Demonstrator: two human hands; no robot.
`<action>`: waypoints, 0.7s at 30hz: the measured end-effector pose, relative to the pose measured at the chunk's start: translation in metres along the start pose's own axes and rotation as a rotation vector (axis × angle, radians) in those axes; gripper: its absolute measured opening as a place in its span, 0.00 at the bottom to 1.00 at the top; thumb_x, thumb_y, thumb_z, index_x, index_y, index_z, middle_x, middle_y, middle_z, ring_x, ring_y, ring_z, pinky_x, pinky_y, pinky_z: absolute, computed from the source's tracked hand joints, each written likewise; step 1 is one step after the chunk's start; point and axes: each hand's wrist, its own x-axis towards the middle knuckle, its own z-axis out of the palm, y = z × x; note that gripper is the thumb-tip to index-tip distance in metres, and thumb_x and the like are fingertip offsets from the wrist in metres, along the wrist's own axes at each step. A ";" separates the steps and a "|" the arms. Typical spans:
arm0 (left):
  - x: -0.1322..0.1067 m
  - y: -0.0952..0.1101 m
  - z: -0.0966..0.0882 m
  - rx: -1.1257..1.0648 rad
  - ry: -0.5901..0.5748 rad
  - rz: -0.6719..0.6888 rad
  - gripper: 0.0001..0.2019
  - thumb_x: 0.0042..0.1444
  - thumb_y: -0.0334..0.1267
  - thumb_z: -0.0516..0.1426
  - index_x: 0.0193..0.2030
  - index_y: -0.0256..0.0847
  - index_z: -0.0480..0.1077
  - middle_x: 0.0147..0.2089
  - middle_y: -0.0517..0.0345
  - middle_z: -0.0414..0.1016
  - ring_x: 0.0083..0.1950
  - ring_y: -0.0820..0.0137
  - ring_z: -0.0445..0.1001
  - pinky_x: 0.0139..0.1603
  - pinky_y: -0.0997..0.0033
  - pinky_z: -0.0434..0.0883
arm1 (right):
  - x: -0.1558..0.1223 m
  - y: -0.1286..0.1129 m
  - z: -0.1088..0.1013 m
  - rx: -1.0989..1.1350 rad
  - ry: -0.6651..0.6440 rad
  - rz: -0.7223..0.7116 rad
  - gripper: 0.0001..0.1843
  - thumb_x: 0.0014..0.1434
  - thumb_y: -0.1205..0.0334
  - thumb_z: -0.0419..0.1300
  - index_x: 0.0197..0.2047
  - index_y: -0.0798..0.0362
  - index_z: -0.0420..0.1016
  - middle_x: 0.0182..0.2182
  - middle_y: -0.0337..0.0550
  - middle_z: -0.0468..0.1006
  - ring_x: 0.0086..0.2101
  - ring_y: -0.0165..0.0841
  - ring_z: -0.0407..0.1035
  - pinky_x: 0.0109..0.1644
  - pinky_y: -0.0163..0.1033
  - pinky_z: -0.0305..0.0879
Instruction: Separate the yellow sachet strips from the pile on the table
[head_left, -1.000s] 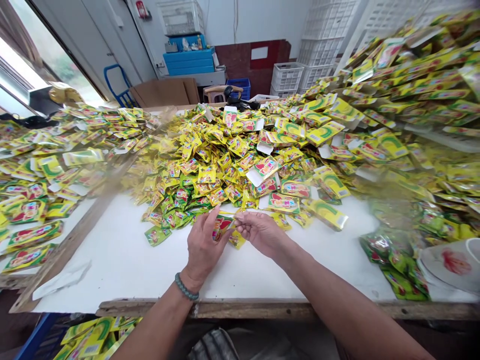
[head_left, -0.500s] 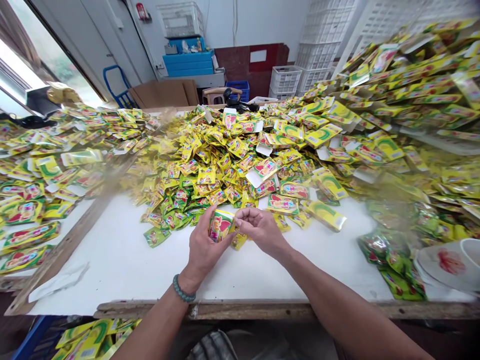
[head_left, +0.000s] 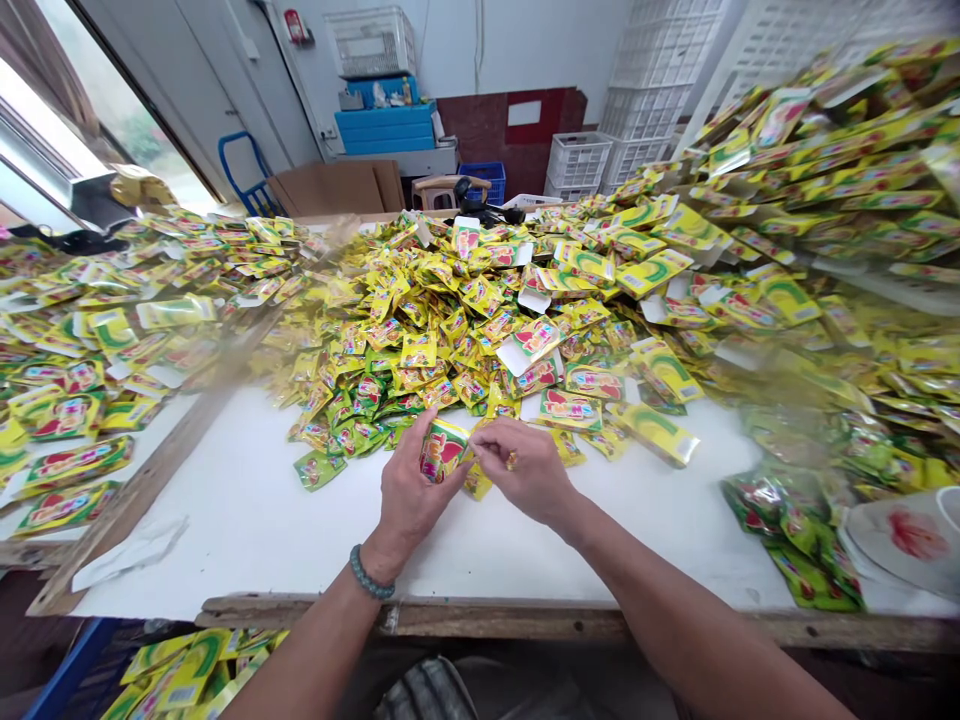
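The left hand (head_left: pixel 410 492) gripped a small box (head_left: pixel 444 450); the right hand (head_left: pixel 531 468) bunched narrow fingers at its end, hold unclear. Sachets (head_left: pixel 420 350) lay just beyond; behind the fingers, white tabletop (head_left: pixel 540 560) reached a wooden edge (head_left: pixel 517 623); lower left, a blue crate (head_left: pixel 73 672) held boxes (head_left: pixel 178 678).

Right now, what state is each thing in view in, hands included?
Left hand: curled around the small box
Right hand: fingertips pinched at the small box's end
Small box: held, printed panel showing; end closure hidden
Sachets: loose, heaped
White-flapped box just beyond the hands: flap open, on the heap
White crates: stacked
Cardboard sheets: standing on edge
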 end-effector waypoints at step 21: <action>0.002 0.000 -0.004 -0.040 -0.066 0.021 0.33 0.52 0.48 0.64 0.62 0.40 0.62 0.57 0.45 0.74 0.56 0.58 0.75 0.56 0.59 0.74 | 0.008 -0.001 -0.011 0.302 -0.024 0.224 0.16 0.60 0.51 0.59 0.27 0.48 0.83 0.29 0.43 0.80 0.33 0.36 0.72 0.40 0.41 0.67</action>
